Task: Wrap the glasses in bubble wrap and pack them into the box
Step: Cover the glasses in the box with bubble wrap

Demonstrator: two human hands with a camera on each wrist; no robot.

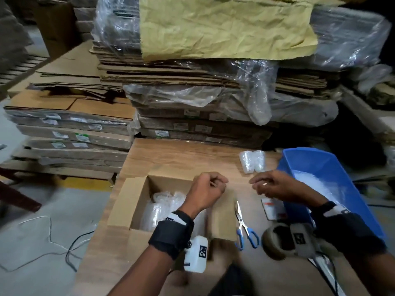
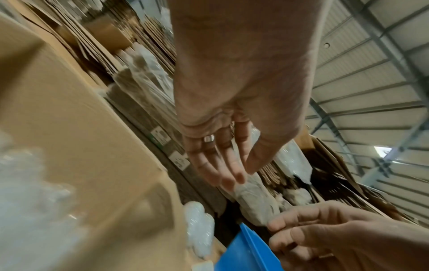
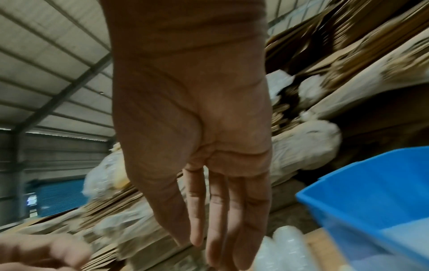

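Observation:
An open cardboard box (image 1: 136,201) sits on the wooden table with bubble-wrapped bundles (image 1: 164,201) inside. Two small clear glasses (image 1: 253,161), apparently covered in bubble wrap, stand side by side further back; they also show in the right wrist view as glasses (image 3: 283,247). My left hand (image 1: 222,182) hovers over the box's far right corner, fingers loose, holding nothing; in its wrist view the left hand (image 2: 241,174) is empty. My right hand (image 1: 256,182) hovers just below the glasses with relaxed fingers, and the right hand (image 3: 209,247) shows straight fingers with nothing in them.
A blue bin (image 1: 320,165) with bubble wrap inside (image 1: 316,186) stands at the right. Blue-handled scissors (image 1: 243,223) lie beside the box, a tape dispenser (image 1: 277,240) and a white card (image 1: 270,208) near my right wrist. Stacks of flat cartons (image 1: 192,86) rise behind the table.

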